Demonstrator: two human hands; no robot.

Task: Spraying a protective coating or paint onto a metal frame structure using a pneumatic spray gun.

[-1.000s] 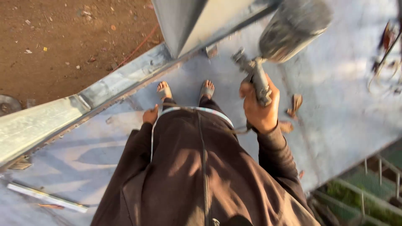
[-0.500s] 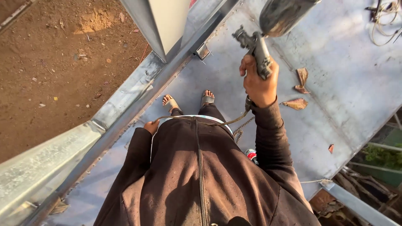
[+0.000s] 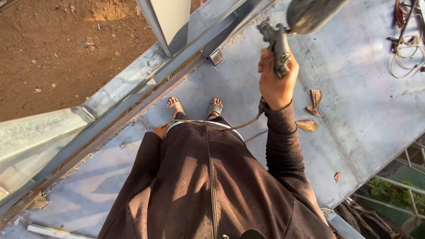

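My right hand (image 3: 276, 84) is raised in front of me and grips the handle of a grey spray gun (image 3: 278, 42), whose paint cup (image 3: 310, 13) sits at the top of the view. A thin hose (image 3: 230, 127) runs from under that hand across my waist to my left hand (image 3: 161, 131), which hangs low by my hip, mostly hidden by my dark brown sleeve, and seems to hold the hose end. My feet in sandals (image 3: 195, 106) stand on a grey sheet-metal deck (image 3: 363, 106).
A steel beam (image 3: 133, 84) with an upright post (image 3: 170, 20) edges the deck on the left; bare earth (image 3: 48, 48) lies far below. Dry leaves (image 3: 312, 110) lie to the right. Coiled cord (image 3: 409, 51) sits at the far right. The deck ends lower right over green mesh (image 3: 398, 186).
My view has swung so the beam runs more steeply. My right hand with the spray gun has stayed raised and moved slightly up and right relative to my body.
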